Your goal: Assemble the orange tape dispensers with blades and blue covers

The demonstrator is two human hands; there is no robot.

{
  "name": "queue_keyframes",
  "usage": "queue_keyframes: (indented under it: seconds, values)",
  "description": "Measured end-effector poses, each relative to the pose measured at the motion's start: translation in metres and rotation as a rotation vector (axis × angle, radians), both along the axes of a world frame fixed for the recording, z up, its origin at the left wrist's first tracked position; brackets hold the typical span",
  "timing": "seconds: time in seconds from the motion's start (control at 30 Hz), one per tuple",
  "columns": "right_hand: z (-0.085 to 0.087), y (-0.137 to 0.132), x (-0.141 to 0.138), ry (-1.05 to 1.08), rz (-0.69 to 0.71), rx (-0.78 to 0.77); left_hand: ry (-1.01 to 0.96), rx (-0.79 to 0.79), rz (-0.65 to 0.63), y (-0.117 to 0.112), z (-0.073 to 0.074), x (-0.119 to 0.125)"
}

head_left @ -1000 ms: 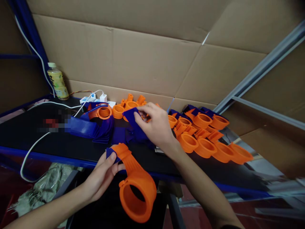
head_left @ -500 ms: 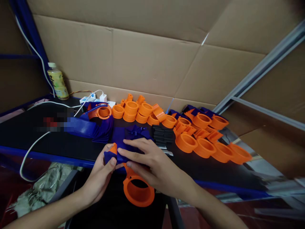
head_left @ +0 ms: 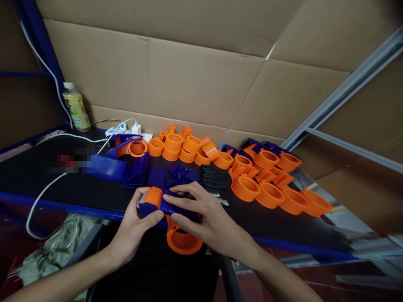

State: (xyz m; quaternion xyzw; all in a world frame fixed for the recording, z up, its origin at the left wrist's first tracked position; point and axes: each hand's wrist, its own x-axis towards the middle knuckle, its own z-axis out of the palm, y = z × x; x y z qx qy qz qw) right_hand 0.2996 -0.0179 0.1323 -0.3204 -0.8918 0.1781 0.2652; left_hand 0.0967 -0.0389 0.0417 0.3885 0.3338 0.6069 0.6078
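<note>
Between my hands is an orange-and-blue tape dispenser [head_left: 184,242], its round orange ring hanging below the table's front edge. My left hand [head_left: 135,228] grips its left end, thumb along the blue plate beside the raised orange part [head_left: 153,196]. My right hand [head_left: 208,218] is closed over the blue side from the right, fingertips pressing near that orange part; its palm side is hidden. Just beyond the hands lie small dark blue parts [head_left: 179,174] and a stack of black ribbed pieces [head_left: 215,178]. Metal strips [head_left: 223,201] show by the black stack.
Several orange ring holders [head_left: 269,195] fill the right and back of the black table [head_left: 28,180]. Folded blue plates [head_left: 108,167] lie at left, near a white power strip [head_left: 146,137] and cables. A yellow bottle [head_left: 76,108] stands at the back left against a cardboard wall [head_left: 204,79].
The tape dispenser has tilted, showing more of its raised orange top, while its ring has risen slightly. My left thumb has moved right along the blue plate; my right hand shifted slightly right.
</note>
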Motion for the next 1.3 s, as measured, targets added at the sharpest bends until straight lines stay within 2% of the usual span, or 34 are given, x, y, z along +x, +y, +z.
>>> queue_keyframes:
  seconds: [0.17,0.27,0.4,0.53,0.67,0.87,0.97,1.07,1.2,1.3]
  values:
    - [0.002,-0.006,0.003,0.126,0.06,-0.241,0.124,0.103,0.063,-0.005,0.006,-0.005]
    - [-0.007,-0.007,0.004,0.31,0.029,-0.405,0.219,0.199,0.101,-0.014,0.012,-0.005]
    - [-0.025,-0.007,0.002,0.545,-0.07,-0.578,0.322,0.365,0.067,-0.022,0.017,-0.004]
    - [-0.033,-0.009,0.002,0.668,-0.054,-0.746,0.36,0.504,-0.003,-0.021,0.017,-0.007]
    - [-0.033,-0.013,0.001,0.714,-0.047,-0.811,0.394,0.542,-0.054,-0.019,0.017,-0.009]
    - [-0.038,-0.017,0.002,0.744,-0.047,-0.854,0.414,0.609,-0.05,-0.02,0.019,-0.01]
    - [-0.042,-0.015,0.004,0.729,0.017,-0.811,0.47,0.661,-0.059,-0.021,0.021,-0.012]
    - [-0.041,-0.014,0.008,0.64,0.019,-0.657,0.444,0.588,-0.092,-0.022,0.022,-0.01]
    - [-0.032,-0.023,0.016,0.346,-0.121,-0.162,0.268,0.325,-0.1,-0.021,0.021,-0.002]
    - [-0.026,-0.038,0.023,0.126,-0.19,0.198,0.154,0.137,-0.031,-0.016,0.019,0.002]
